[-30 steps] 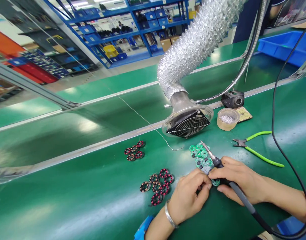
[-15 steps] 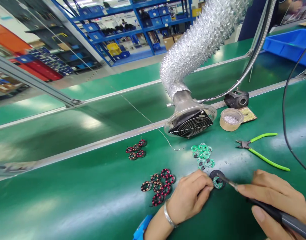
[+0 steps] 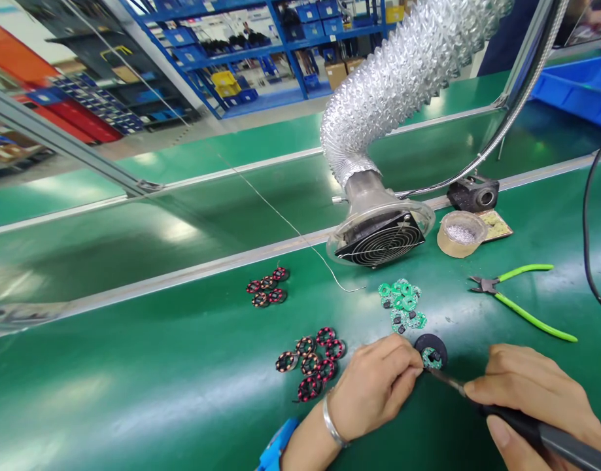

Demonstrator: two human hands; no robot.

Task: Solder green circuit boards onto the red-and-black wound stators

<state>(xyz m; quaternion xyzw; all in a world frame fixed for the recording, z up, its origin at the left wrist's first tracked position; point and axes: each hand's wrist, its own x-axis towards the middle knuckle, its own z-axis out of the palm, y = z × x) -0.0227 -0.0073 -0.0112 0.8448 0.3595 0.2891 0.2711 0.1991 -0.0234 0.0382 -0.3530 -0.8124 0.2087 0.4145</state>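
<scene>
While the left hand [image 3: 373, 378] pinches beside the black disc [image 3: 432, 341], contents indeterminable, the right hand [image 3: 538, 387] grips a soldering iron [image 3: 515, 421].

An electronics workshop, this: soldering iron [image 3: 518, 422] and circuit boards [image 3: 405, 301] lower right, exhaust duct [image 3: 393, 98] and blue racking [image 3: 294, 69] up top.
</scene>
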